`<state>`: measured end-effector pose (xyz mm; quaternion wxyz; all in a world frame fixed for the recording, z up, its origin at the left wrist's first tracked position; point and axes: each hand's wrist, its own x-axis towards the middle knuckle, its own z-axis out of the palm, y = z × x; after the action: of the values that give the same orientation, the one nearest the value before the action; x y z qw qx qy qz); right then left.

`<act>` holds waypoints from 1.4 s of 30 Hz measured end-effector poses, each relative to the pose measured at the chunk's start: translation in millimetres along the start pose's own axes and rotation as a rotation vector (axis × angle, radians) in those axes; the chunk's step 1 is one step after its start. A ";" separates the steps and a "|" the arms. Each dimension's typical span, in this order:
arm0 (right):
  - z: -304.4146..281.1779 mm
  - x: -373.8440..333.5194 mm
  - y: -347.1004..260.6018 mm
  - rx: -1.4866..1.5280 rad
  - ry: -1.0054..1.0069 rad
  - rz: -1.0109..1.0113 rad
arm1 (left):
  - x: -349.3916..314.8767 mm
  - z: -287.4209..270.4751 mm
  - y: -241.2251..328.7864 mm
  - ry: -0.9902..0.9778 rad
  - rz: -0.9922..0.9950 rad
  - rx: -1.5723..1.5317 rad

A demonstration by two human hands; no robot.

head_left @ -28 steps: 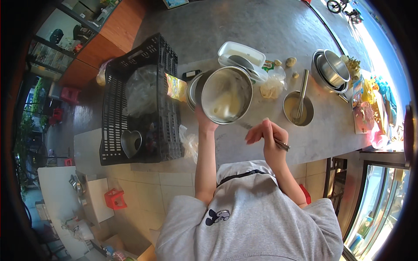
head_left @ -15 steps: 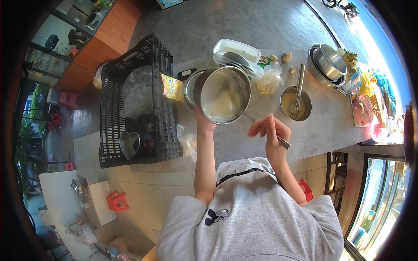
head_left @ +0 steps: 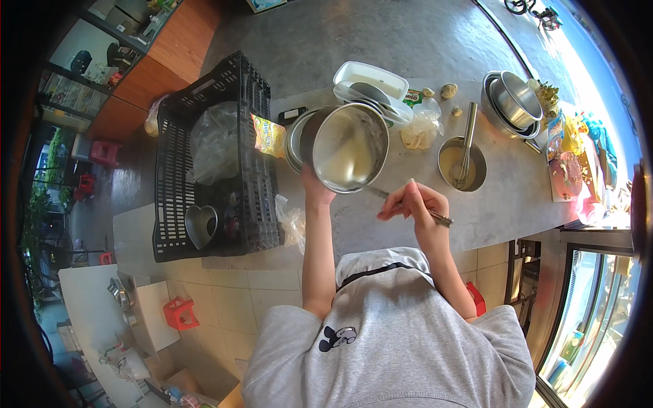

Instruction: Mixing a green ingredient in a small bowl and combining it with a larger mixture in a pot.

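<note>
My left hand [head_left: 317, 190] is closed on a deep metal bowl [head_left: 311, 139] from its near left side. The bowl is tilted toward me, and a pale creamy mixture [head_left: 348, 163] lies in it. My right hand [head_left: 423, 212] grips a slim metal utensil [head_left: 442, 220] with a patterned handle. Its far end reaches the bowl's near rim; the head is too hidden to name. To the right stands a metal pot [head_left: 480, 166] of yellowish liquid with a whisk [head_left: 467, 146] leaning in it. A second metal bowl [head_left: 295, 139] is partly hidden behind the held one.
A black plastic crate [head_left: 255, 197] with plastic bags and a heart-shaped tin [head_left: 201, 226] stands left. Behind the bowl are white plastic containers [head_left: 371, 75] and a clear bag [head_left: 420, 132]. Stacked metal bowls [head_left: 513, 102] sit at the far right. A yellow packet [head_left: 268, 137] rests beside the crate.
My right hand has shifted slightly left, bringing the utensil's end to the bowl's rim. The held bowl has moved a little to the left.
</note>
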<state>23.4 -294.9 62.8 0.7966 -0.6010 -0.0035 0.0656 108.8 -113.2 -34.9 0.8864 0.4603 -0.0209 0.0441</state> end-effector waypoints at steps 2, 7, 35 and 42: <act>6.6 2.3 0.5 0.211 -0.019 0.009 | 1.2 0.6 -0.5 0.005 -0.035 -0.110; -0.3 2.0 2.1 0.009 0.079 -0.136 | 1.3 -4.6 -2.7 0.033 -0.038 -0.201; 8.6 -1.9 5.0 -0.047 0.117 -0.184 | -1.4 -17.5 -9.8 -0.019 -0.002 -0.330; 15.8 -0.9 5.2 -0.301 0.264 -0.318 | 30.4 -11.0 -28.0 -0.059 -0.078 -0.420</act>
<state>20.6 -278.5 62.2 0.6922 -0.7079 -0.0036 -0.1406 141.7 -118.4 -61.7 0.9629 0.2671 -0.0375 -0.0090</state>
